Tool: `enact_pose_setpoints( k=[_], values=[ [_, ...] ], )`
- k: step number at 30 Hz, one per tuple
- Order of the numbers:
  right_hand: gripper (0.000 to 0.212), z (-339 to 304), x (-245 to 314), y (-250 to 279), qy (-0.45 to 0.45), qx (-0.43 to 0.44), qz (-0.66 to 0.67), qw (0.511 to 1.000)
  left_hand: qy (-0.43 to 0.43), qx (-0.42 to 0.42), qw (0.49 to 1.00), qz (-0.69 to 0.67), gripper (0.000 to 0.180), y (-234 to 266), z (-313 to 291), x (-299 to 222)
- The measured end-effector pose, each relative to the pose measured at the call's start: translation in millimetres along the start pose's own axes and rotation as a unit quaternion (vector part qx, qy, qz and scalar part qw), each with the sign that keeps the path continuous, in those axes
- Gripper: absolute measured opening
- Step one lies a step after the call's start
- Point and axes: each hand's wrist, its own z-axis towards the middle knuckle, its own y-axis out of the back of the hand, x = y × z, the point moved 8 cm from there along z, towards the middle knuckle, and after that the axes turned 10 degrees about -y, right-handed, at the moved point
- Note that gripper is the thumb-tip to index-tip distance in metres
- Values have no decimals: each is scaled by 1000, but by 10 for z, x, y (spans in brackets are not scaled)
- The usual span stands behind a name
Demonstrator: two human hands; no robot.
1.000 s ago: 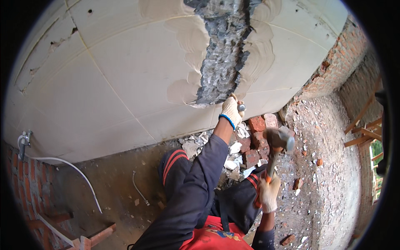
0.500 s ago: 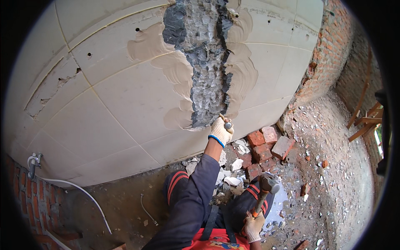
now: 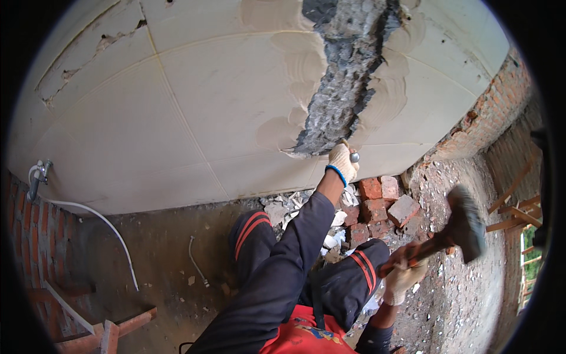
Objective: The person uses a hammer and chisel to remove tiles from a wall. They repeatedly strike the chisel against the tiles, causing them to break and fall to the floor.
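My left hand (image 3: 342, 163), in a knitted white glove with a blue cuff, is closed around a chisel (image 3: 354, 157). Only the chisel's round metal end shows clearly; its tip is hidden behind the glove. The fist is at the bottom of a rough grey channel (image 3: 339, 94) broken into the tiled wall (image 3: 230, 100). To the right of my knee, my gloved right hand (image 3: 405, 275) grips the orange handle of a heavy hammer (image 3: 466, 225). The hammer's dark head points up and to the right, blurred, well apart from the chisel.
Red bricks (image 3: 372, 210) and broken white tile pieces lie at the wall's foot, ahead of my knees. Rubble (image 3: 451, 283) covers the ground to the right. On the left, a white hose (image 3: 112, 227) hangs from a tap (image 3: 40, 176). Wooden pieces (image 3: 109, 336) stand lower left.
The hammer has come up and out to the right from beside my knee, my right hand rising with it. My left fist stays at the channel's lower end; the view has shifted.
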Motion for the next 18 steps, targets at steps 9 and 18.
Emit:
enact_pose_setpoints(
  k=[9, 18],
  values=[
    [5, 670, -698, -724, -60, 50, -311, 947, 29, 113, 993, -13, 23, -105, 365, 251],
    [17, 532, 274, -280, -76, 6, -116, 990, -72, 44, 988, 129, 10, -24, 208, -1]
  ],
)
